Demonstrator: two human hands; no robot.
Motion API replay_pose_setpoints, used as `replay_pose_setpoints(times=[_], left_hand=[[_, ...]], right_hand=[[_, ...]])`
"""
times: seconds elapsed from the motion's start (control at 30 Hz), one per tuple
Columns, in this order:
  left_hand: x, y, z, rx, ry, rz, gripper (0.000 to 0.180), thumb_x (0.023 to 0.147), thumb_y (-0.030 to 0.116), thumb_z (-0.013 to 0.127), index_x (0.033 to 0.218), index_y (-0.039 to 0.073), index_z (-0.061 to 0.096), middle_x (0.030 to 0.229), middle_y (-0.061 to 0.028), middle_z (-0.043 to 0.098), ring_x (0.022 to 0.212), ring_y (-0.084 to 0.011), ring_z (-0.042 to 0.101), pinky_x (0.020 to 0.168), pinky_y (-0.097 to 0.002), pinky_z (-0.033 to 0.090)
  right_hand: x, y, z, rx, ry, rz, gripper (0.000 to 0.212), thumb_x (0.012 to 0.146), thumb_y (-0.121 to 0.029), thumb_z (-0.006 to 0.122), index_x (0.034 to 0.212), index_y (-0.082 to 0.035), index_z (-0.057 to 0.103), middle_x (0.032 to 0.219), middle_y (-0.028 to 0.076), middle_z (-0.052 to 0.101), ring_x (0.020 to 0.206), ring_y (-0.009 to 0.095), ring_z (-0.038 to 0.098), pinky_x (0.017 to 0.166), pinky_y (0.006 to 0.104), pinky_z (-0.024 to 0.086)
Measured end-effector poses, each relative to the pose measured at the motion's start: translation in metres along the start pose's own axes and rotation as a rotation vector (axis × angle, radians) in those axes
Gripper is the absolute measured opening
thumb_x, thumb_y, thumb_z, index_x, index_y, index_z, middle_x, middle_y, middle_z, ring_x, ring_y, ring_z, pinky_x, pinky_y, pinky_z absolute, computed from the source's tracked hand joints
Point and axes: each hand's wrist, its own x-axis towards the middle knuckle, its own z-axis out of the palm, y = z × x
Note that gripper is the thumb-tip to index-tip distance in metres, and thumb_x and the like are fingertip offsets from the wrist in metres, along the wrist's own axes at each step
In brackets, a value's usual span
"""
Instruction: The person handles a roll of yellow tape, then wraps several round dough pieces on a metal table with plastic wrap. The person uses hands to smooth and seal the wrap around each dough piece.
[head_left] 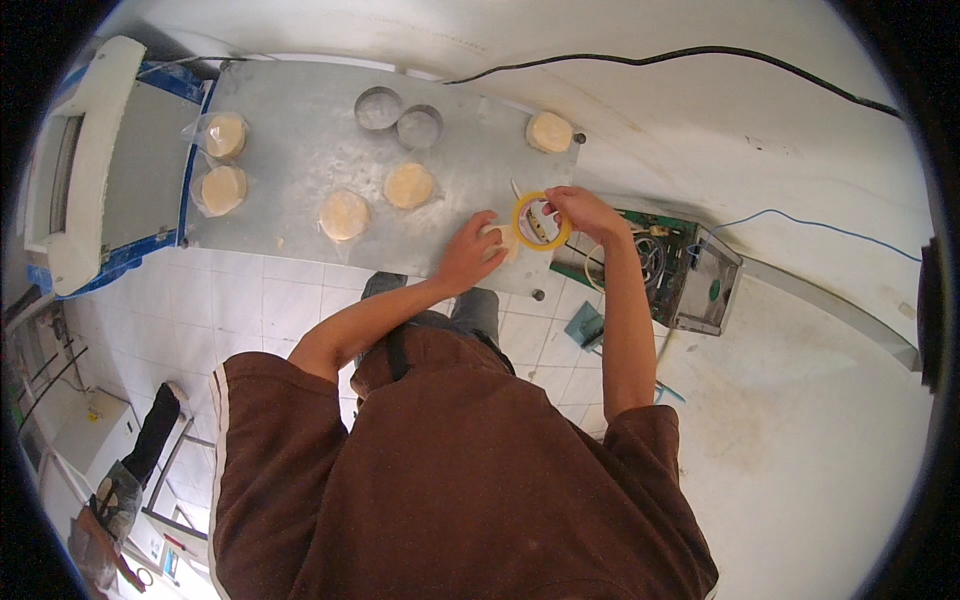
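My right hand (583,212) grips a roll of yellow-rimmed adhesive tape (517,228), its fingers at the upper right of the ring. Just left of the roll, my left hand (468,256) curls its fingers against a pale, round, flat stack (507,243). The tape and the fingers hide part of that stack. Similar pale round stacks in clear plastic lie about the metal table (290,120): one stack (409,186) and another stack (344,215) are left of my left hand. A further stack (549,132) sits at the far right corner.
Two metal rings (419,127) stand at the table's back. Two bagged stacks (223,190) lie at its left end, beside a white and blue machine (110,165). Right of the table are an opened case with wiring (655,265) and a green dustpan (584,326). A black cable (640,62) runs along the wall.
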Motion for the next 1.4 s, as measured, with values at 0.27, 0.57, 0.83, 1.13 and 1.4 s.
replay_pose_setpoints(times=[0.27,0.57,0.83,1.13,1.4], left_hand=[[0.001,0.0,0.007,0.05,0.038,0.057,0.018,0.089,0.011,0.076,0.095,0.002,0.061,0.137,-0.0208,0.055,0.114,-0.0413,0.061,0.097,-0.0492,0.05],[0.008,0.0,0.009,-0.151,0.127,-0.194,0.076,0.083,0.016,0.086,0.143,0.002,0.042,0.146,-0.0228,0.045,0.133,-0.0423,0.049,0.113,-0.0474,0.043],[0.01,-0.004,0.005,-0.05,0.039,-0.203,0.073,0.081,0.018,0.088,0.143,0.004,0.051,0.14,-0.0178,0.055,0.134,-0.0394,0.05,0.116,-0.0476,0.041],[0.008,-0.005,0.004,-0.071,0.022,-0.175,0.066,0.082,0.011,0.084,0.139,0.005,0.053,0.139,-0.0179,0.056,0.133,-0.0412,0.05,0.115,-0.0497,0.041],[0.007,-0.006,0.005,-0.042,0.017,-0.168,0.064,0.082,0.009,0.082,0.139,0.005,0.054,0.143,-0.0183,0.054,0.139,-0.0421,0.045,0.119,-0.0499,0.038]], right_hand=[[-0.003,-0.003,0.008,0.057,-0.065,-0.049,0.038,0.109,-0.035,0.055,0.115,-0.001,0.07,0.092,-0.003,0.066,0.076,0.009,0.053,0.067,0.0266,0.046],[0.014,-0.014,0.017,-0.095,-0.078,-0.031,0.045,0.109,-0.038,0.052,0.12,0.001,0.071,0.099,0.001,0.073,0.08,0.011,0.057,0.069,0.0299,0.047],[0.019,-0.015,0.026,-0.118,-0.073,-0.004,0.044,0.109,-0.038,0.053,0.115,0.001,0.073,0.093,0.002,0.072,0.077,0.011,0.058,0.067,0.0284,0.046],[0.011,-0.012,0.038,-0.052,-0.01,0.004,0.045,0.108,-0.039,0.054,0.106,0.001,0.073,0.087,0.003,0.071,0.072,0.012,0.058,0.065,0.0305,0.046],[0.02,-0.009,0.048,-0.231,0.071,-0.11,0.057,0.104,-0.042,0.056,0.087,0.01,0.075,0.077,0.021,0.074,0.07,0.033,0.071,0.074,0.0441,0.056]])
